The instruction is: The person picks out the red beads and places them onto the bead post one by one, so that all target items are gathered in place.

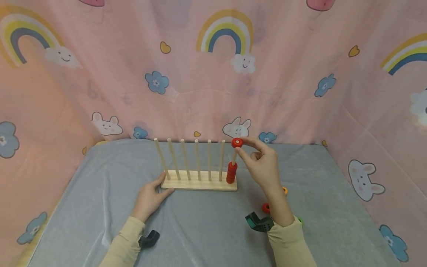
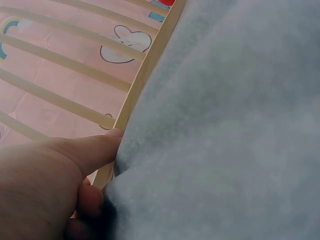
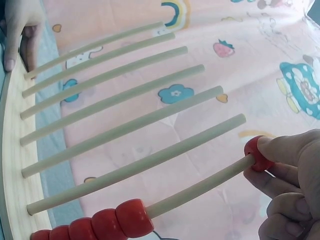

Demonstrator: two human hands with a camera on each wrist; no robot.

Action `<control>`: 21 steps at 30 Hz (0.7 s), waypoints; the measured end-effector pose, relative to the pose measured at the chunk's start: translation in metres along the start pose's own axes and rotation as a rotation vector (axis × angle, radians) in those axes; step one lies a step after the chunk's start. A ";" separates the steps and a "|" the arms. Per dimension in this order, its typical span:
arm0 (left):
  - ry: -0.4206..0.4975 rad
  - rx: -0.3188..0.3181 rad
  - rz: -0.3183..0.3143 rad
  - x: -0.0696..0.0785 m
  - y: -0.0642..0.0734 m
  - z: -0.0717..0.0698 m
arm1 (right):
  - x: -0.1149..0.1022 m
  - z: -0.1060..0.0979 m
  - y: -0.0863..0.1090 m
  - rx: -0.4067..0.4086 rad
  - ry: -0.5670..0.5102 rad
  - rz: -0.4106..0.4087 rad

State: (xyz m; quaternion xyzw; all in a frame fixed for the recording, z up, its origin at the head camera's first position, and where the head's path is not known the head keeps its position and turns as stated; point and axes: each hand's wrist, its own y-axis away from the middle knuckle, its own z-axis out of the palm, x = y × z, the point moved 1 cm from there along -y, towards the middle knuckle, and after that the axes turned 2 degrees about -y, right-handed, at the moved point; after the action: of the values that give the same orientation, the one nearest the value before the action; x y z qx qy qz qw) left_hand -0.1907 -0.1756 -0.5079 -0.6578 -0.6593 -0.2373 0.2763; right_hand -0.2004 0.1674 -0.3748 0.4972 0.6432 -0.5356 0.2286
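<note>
A wooden peg rack (image 1: 200, 186) with several upright pegs stands on the cloth. My left hand (image 1: 148, 200) holds the rack's left end, its thumb (image 2: 95, 152) on the front edge and the other fingers partly hidden. At the right end, my right hand (image 1: 265, 165) pinches a red bead (image 1: 237, 142) between thumb and fingers at the top of the rightmost peg. In the right wrist view that peg's tip reaches the held bead (image 3: 257, 153). Lower on the same peg sits a stack of several red beads (image 1: 231, 173). The other pegs are bare.
Loose beads lie by my right forearm, partly covered by it: a red one (image 1: 265, 208), a yellow-orange one (image 1: 285, 190) and a green one (image 1: 301, 221). Grey cloth (image 1: 200, 230) covers the table. A pink printed curtain (image 1: 193, 107) hangs behind and at both sides.
</note>
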 end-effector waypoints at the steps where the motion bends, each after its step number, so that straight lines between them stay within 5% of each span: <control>1: 0.000 0.001 0.000 0.000 0.000 0.000 | 0.000 0.000 0.000 0.000 -0.001 -0.003; 21: -0.008 0.021 0.012 -0.001 0.000 0.001 | 0.001 -0.001 0.000 -0.005 0.017 0.012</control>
State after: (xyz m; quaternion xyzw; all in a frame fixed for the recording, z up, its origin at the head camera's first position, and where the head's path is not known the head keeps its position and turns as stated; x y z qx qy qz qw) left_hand -0.1911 -0.1753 -0.5092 -0.6597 -0.6590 -0.2260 0.2818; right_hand -0.2002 0.1691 -0.3755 0.5049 0.6437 -0.5282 0.2275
